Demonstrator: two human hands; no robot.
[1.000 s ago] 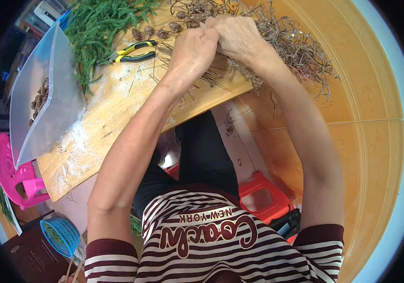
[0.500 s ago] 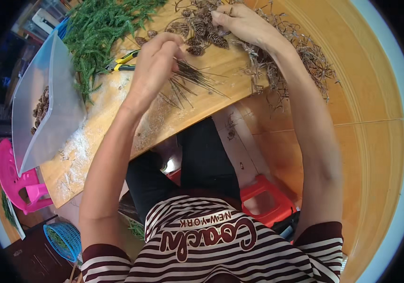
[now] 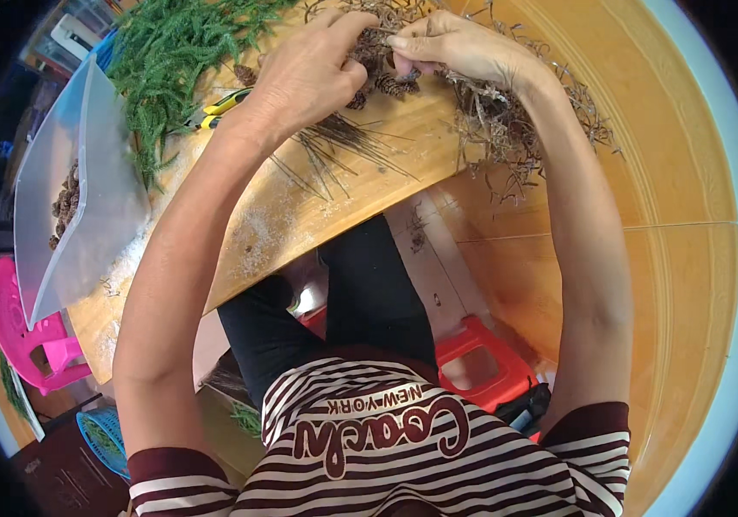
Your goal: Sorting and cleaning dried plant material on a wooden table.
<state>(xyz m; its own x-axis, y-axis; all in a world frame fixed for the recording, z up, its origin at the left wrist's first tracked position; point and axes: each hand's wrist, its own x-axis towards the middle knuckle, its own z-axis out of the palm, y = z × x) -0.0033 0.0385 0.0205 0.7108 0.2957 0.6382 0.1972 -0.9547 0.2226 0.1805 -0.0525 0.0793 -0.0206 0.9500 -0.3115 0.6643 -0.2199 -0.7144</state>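
Both my hands are at the far side of the wooden table, over a heap of brown pine cones point(image 3: 396, 84). My left hand point(image 3: 313, 73) is closed, its fingers curled at the heap's left edge; what they grip is hidden. Close beside it, my right hand point(image 3: 463, 53) pinches thumb and fingers together among the cones, on something too small to make out. Below my left hand, thin dark stems point(image 3: 334, 151) lie fanned out on the table. Left of my left wrist rest yellow-and-black pliers point(image 3: 224, 105).
Green fir-like sprigs point(image 3: 171, 77) are piled at the far left. A translucent bin point(image 3: 106, 207) holding more pine cones point(image 3: 67, 207) stands at the table's left. Tangled dry twigs point(image 3: 507, 129) lie under my right forearm. A red stool point(image 3: 494, 370) and pink chair point(image 3: 24, 336) are below.
My left hand has moved up and to the right, away from the stems and close to my right hand. The stems now lie on the table. My right hand has shifted slightly.
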